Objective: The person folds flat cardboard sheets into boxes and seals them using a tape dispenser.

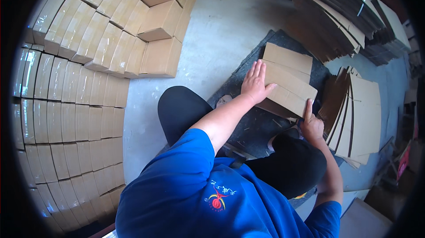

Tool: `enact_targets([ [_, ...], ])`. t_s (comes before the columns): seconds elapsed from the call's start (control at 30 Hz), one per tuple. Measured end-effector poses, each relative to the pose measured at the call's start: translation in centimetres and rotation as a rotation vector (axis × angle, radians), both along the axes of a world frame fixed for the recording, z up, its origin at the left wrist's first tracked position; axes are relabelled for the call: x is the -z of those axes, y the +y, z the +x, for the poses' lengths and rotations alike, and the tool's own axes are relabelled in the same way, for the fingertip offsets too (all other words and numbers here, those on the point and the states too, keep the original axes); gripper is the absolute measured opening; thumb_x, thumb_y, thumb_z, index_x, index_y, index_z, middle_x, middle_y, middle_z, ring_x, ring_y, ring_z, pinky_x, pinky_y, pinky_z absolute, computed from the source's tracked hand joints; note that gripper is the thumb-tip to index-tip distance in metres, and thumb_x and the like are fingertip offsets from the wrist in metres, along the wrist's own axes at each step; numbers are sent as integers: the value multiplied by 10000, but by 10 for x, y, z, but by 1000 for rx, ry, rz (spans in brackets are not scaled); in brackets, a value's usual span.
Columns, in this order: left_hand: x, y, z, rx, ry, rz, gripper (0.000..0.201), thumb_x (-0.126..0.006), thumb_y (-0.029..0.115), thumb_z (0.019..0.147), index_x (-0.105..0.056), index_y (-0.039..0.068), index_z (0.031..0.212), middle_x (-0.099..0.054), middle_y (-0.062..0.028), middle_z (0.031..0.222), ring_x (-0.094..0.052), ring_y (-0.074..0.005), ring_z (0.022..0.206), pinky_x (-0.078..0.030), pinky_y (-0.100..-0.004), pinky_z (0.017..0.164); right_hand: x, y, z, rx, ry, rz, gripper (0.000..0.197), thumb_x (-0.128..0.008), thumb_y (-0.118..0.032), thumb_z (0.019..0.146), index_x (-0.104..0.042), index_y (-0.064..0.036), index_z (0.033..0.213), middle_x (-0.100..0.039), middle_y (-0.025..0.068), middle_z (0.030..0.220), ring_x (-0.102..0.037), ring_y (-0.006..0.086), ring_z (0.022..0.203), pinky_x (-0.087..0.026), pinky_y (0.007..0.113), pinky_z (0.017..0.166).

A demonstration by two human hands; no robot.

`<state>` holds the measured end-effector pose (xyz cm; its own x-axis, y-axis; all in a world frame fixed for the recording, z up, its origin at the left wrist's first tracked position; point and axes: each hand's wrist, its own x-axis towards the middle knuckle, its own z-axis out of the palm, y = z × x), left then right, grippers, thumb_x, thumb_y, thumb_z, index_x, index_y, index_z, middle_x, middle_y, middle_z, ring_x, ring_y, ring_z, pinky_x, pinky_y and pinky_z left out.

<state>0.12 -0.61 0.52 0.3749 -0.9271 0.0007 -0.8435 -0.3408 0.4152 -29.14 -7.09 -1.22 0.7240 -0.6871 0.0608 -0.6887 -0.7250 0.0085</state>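
A brown cardboard box sits in front of me on a dark mat, its top flaps folded inward with a seam between them. A raised flap stands out at its far side. My left hand lies flat on the box's left edge, fingers stretched out and pointing away, thumb apart on the top. At the near right corner, my right hand touches the box with its stretched index finger. Its other fingers are curled in, and nothing shows in them.
Stacked closed cartons form a wall along the left. Flat cardboard sheets lean fanned out right of the box, with taller bundles of flattened cardboard behind. My bent knees flank the mat. Grey floor stretches between cartons and mat.
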Motion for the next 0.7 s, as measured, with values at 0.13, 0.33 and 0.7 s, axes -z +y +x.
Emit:
enact_targets([
  [0.13, 6, 0, 37, -181, 617, -124, 867, -715, 250, 848, -214, -30, 1498, -427, -240, 1457, -434, -315, 1350, -350, -346, 1111, -2, 1, 12, 3, -95, 87, 1033, -714, -249, 740, -100, 11, 1529, -629, 129, 666, -631, 286, 536, -497, 427, 477],
  [0.33, 18, 1, 41, -306, 1306, 104, 676, -403, 541, 1004, -286, 123, 1523, -338, -85, 1558, -243, -231, 1456, -151, -405, 1179, 20, -6, 10, 334, 52, 443, 993, -740, -317, 729, -186, -41, 1505, -700, 213, 881, -685, 378, 780, -546, 474, 672],
  [0.7, -65, -22, 82, -170, 1185, 525, 919, -311, 804, 874, -251, 163, 1530, -372, -170, 1505, -403, -385, 1349, -407, -548, 1034, -50, -61, 36, 227, -277, 1029, 464, -821, -126, 711, -674, -21, 1138, -720, 146, 1044, -688, 227, 975, -532, 329, 886],
])
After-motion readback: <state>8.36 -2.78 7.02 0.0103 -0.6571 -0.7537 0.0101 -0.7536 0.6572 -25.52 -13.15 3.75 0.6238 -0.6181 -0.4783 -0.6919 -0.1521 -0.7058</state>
